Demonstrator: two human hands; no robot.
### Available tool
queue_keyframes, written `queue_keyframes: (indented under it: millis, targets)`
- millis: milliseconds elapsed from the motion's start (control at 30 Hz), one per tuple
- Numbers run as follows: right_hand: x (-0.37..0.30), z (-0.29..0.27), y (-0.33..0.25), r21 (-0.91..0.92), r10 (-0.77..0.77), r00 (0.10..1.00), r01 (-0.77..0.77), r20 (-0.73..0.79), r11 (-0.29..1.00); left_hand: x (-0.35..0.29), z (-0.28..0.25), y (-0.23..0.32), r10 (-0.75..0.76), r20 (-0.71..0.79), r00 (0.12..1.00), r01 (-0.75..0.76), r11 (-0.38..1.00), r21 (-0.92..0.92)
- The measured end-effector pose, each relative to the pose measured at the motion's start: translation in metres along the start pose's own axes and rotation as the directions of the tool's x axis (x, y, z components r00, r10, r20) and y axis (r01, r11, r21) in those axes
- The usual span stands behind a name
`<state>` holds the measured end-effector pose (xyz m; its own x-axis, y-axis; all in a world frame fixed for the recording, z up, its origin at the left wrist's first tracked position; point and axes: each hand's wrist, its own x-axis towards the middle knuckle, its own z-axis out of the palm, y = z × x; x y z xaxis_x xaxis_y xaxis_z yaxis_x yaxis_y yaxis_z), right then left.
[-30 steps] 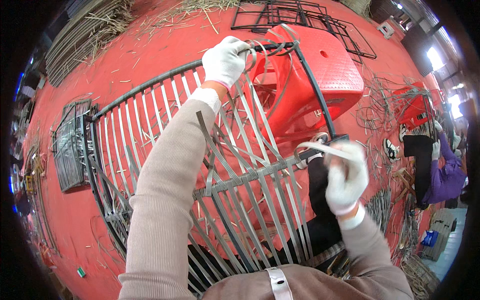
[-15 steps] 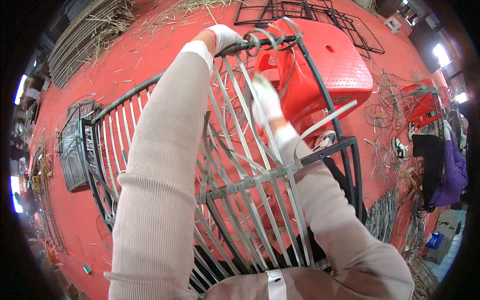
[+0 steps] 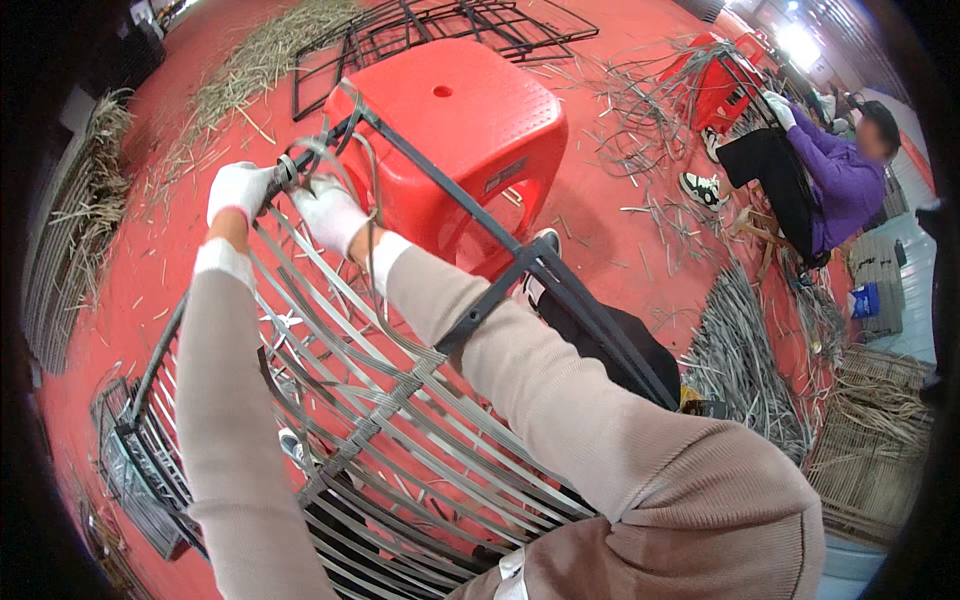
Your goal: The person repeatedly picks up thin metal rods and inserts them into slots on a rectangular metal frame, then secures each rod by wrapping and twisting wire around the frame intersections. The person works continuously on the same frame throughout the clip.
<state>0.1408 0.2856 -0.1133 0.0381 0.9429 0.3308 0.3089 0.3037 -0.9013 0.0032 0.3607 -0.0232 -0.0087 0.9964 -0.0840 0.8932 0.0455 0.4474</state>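
Weaving is in hand, as I read it: my left hand [image 3: 238, 190] is clenched on the top rail of the dark metal frame [image 3: 520, 262], my right hand [image 3: 328, 213] pinching a grey strip [image 3: 372, 255] beside it. Next likely needs tight wrapping. I count one frame, one red stool [image 3: 450, 130], two gloved hands.

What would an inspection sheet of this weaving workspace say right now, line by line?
Surface: red floor, strewn with straw and strip offcuts.
Job's things: dark metal frame strung with grey strips, leaning on a red plastic stool.
Clutter: loose strip bundle; spare wire frames.
Grippers: left hand and right hand, white-gloved, both at the frame's top corner, gripping strip there.
Cables: nothing seen.
Surroundings: another person in purple seated at right.
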Motion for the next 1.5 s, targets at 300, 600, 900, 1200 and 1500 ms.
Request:
queue_keyframes:
  millis: [300,600,900,1200,1500]
  targets:
    - [-0.244,-0.151,-0.051,-0.255,-0.048,0.982,0.094,0.181,0.962,-0.084,0.024,-0.028,0.474,-0.406,0.781,-0.560,0.820,-0.119]
    - [-0.423,-0.284,-0.159,-0.591,0.510,0.846,-0.333,0.157,0.735,-0.332,0.031,0.123,0.794,-0.117,0.597,-0.756,0.508,-0.413]
    - [-0.434,-0.275,-0.142,-0.702,0.530,0.844,-0.332,0.076,0.630,-0.435,0.135,0.141,0.878,0.391,0.277,-0.920,0.359,-0.155]
    - [-0.516,-0.289,-0.151,0.407,0.813,0.453,-0.708,-0.365,0.577,-0.471,0.171,0.154,0.693,0.631,0.350,-0.934,0.311,0.176]
    - [-0.521,-0.277,-0.109,0.362,0.806,0.547,-0.815,0.227,0.452,-0.491,0.177,0.159,0.653,0.717,0.244,-0.943,0.331,0.019]
